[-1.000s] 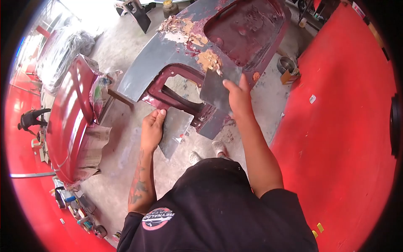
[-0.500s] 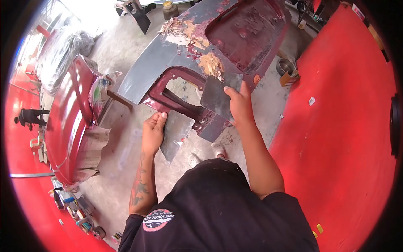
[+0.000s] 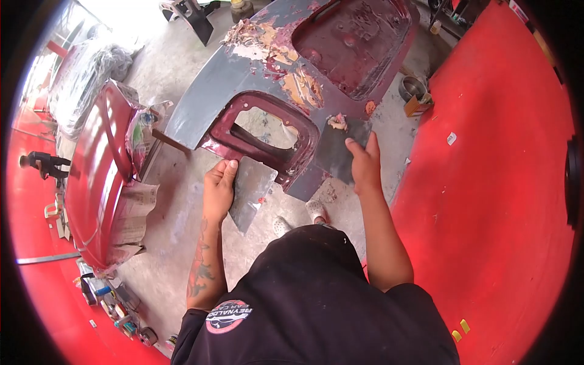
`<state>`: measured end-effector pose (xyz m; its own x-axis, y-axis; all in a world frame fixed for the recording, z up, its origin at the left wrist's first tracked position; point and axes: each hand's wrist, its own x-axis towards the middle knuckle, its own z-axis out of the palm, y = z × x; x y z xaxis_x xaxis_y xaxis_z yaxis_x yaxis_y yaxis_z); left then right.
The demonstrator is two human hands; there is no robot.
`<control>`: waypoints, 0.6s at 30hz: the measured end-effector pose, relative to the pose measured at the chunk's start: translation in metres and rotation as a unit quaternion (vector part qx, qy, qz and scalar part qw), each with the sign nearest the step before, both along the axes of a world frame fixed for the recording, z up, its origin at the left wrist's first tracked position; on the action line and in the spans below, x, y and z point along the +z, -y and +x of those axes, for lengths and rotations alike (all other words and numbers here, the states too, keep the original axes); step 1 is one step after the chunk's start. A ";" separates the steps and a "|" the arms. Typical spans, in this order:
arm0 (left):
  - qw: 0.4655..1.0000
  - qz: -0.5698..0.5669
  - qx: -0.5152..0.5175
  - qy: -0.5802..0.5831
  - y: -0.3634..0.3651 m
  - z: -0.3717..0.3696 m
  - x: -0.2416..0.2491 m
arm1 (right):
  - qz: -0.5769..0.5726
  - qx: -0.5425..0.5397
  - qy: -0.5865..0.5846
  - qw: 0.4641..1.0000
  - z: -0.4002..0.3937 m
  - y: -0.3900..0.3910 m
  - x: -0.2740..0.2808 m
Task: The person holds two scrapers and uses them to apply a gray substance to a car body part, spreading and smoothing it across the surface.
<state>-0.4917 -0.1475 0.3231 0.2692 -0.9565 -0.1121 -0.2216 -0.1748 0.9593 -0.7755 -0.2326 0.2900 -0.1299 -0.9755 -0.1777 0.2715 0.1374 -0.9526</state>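
Observation:
My left hand [image 3: 219, 185] is closed on a thin grey rectangular plate [image 3: 250, 196], thumb on top near one corner. A small red spot shows on this plate. My right hand [image 3: 366, 165] grips a dark flat putty spreader [image 3: 338, 153] by its right side, thumb pressed on its face. A pinkish-tan lump of putty [image 3: 337, 121] sits near the spreader's far edge. Beyond both hands lies a grey and maroon car body panel [image 3: 204, 100] with openings. Rough tan putty [image 3: 302, 88] is smeared on the panel between its openings. The spreader overlaps the panel's near right part in view.
At left stands a glossy red car panel [image 3: 91, 188] with paper masking. A person in dark clothes [image 3: 45, 164] is at far left. Cans and tools [image 3: 118, 310] line the lower left. A red wall [image 3: 486, 152] rises at right, near a metal bowl [image 3: 413, 88].
My right hand has drawn the spreader back and right, off the tan putty, which now looks flatter and streaked. A putty lump now shows on the spreader. My left hand has hardly moved.

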 end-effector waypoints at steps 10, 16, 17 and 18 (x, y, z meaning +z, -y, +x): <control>1.000 0.013 0.001 0.027 -0.002 -0.001 0.002 | -0.108 -0.057 -0.064 0.990 0.038 0.012 0.011; 1.000 -0.003 -0.001 0.023 -0.002 0.000 0.002 | -0.068 -0.105 -0.107 0.986 0.060 0.034 0.043; 0.999 0.007 -0.004 0.034 -0.001 -0.001 0.004 | -0.078 -0.119 -0.111 0.984 0.058 0.034 0.038; 0.999 0.006 -0.005 0.033 -0.001 -0.002 0.003 | -0.087 -0.130 -0.116 0.981 0.058 0.032 0.034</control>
<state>-0.4934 -0.1470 0.3262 0.2665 -0.9580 -0.1055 -0.2857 -0.1831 0.9407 -0.7177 -0.2644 0.3238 -0.3956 -0.9170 0.0514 0.0496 -0.0772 -0.9958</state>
